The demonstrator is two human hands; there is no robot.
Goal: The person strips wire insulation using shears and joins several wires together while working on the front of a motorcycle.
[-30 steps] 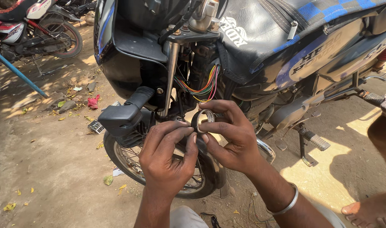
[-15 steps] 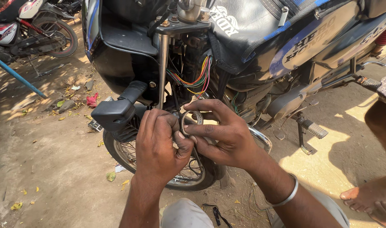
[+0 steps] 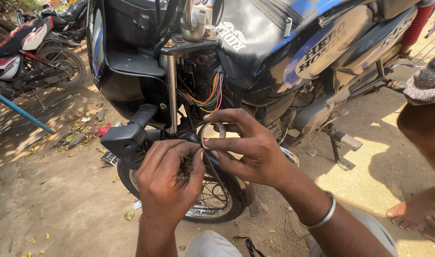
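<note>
Two bare hands meet in front of a black motorcycle [image 3: 131,71], just beside its chrome fork tube [image 3: 171,95]; the right hand [image 3: 253,150] pinches a thin metal ring [image 3: 212,135] between thumb and forefinger, holding it upright and close to the tube; the left hand [image 3: 167,183] is curled, its thumb and fingertips pressed together at the ring's lower edge (what they grip there is too small to tell); a plain silver bangle [image 3: 322,219] circles the right wrist. Beside the tube hangs a bundle of coloured wires [image 3: 205,97]; below it a spoked front wheel [image 3: 208,204] stands on dusty ground [image 3: 46,200]; left of the tube juts a black plastic indicator housing [image 3: 124,138]; far right of it, another person's bare foot [image 3: 417,219].
</note>
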